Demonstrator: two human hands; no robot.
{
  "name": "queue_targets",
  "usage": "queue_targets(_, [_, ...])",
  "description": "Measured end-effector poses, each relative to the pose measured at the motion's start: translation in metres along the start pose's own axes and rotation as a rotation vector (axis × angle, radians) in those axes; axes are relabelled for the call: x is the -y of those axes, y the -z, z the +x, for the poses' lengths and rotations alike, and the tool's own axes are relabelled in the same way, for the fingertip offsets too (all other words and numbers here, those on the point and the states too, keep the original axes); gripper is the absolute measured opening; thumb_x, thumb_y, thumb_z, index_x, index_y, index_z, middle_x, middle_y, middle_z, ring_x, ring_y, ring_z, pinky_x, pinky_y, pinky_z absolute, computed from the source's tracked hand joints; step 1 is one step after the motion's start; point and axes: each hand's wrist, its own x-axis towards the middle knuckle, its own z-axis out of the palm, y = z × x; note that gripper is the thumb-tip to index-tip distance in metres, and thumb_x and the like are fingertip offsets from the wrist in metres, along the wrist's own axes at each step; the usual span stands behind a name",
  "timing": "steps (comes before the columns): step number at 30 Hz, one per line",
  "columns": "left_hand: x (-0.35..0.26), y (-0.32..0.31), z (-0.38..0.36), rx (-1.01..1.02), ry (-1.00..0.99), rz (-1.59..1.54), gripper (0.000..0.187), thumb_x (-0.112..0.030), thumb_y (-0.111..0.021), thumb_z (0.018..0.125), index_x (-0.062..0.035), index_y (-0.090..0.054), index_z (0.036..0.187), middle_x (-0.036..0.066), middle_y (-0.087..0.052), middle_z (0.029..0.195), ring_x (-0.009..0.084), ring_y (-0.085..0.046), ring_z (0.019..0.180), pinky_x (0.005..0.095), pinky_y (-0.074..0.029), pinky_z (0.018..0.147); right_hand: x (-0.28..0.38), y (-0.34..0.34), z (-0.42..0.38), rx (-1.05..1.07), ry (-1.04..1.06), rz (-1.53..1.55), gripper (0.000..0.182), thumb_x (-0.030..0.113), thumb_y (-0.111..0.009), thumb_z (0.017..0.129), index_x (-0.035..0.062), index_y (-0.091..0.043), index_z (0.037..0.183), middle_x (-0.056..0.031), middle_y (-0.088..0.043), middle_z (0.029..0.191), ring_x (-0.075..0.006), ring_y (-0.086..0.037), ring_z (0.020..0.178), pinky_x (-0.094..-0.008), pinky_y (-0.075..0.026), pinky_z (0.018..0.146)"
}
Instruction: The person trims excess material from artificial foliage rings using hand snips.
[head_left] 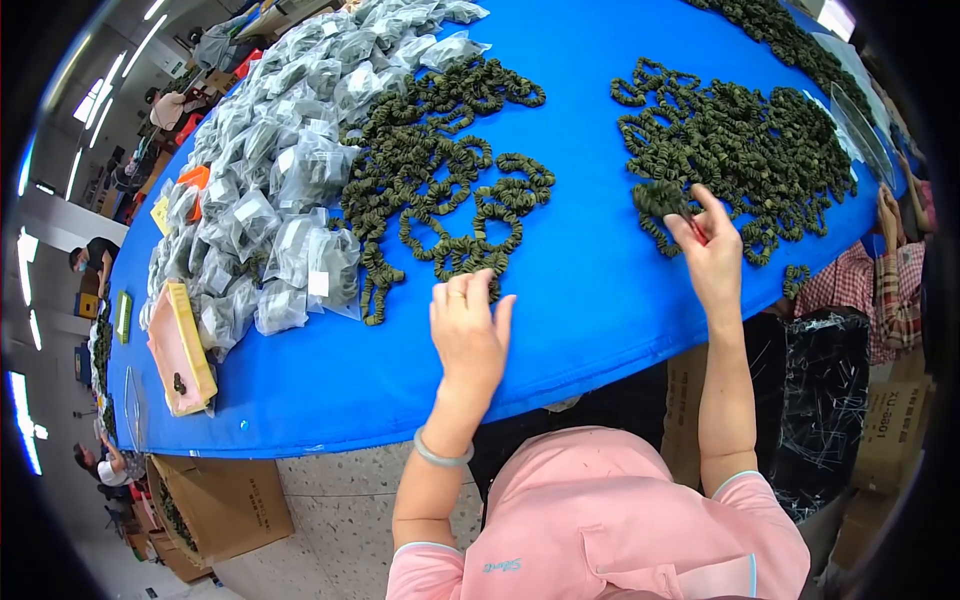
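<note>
My left hand is open, fingers stretched out and thumb apart, with its fingertips at the lower edge of a loose group of dark green scrunchies. A ring and a grey bangle show on that hand and wrist. My right hand is closed around a small red-handled tool, mostly hidden by the fingers. Right at its tip is a bunched, slightly blurred dark green scrunchie. Behind this hand spreads a dense heap of similar scrunchies.
Grey-white plastic packets cover the left of the blue table. A pink and yellow tray lies near the left edge. Below stand a cardboard box and a black-lined bin. Another person's hand is at the far right.
</note>
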Motion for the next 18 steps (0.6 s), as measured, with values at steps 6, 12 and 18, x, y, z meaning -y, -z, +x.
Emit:
queue_targets(6, [0.021, 0.013, 0.008, 0.131, 0.373, -0.359, 0.024, -0.01, -0.068, 0.08, -0.0036, -0.059, 0.101, 0.009, -0.063, 0.089, 0.0209, -0.057, 0.082, 0.0301, -0.047, 0.073, 0.002, -0.01, -0.021, 0.132, 0.079, -0.015, 0.031, 0.005, -0.071, 0.076, 0.0019, -0.062, 0.106, -0.0019, -0.054, 0.072, -0.0089, -0.048, 0.06, -0.0225, -0.043, 0.057])
queue_targets(12, [0.016, 0.039, -0.008, -0.016, 0.971, -1.402, 0.013, -0.008, -0.059, 0.088, -0.0012, -0.059, 0.099, 0.01, -0.063, 0.088, 0.0175, -0.058, 0.079, 0.0278, -0.047, 0.072, 0.025, -0.049, -0.044, 0.338, 0.097, 0.068, 0.031, 0.004, -0.071, 0.075, 0.0034, -0.063, 0.104, -0.0049, -0.057, 0.088, -0.0119, -0.051, 0.065, -0.0243, -0.046, 0.058])
queue_targets(18, [0.004, 0.048, -0.021, -0.006, 1.098, -1.671, 0.014, -0.009, -0.056, 0.09, -0.0006, -0.059, 0.1, 0.011, -0.063, 0.086, 0.0164, -0.058, 0.077, 0.0257, -0.047, 0.073, 0.028, -0.077, -0.059, 0.46, 0.363, 0.044, 0.03, 0.005, -0.073, 0.072, 0.0054, -0.066, 0.102, -0.0044, -0.058, 0.087, -0.0131, -0.051, 0.064, -0.0239, -0.044, 0.058])
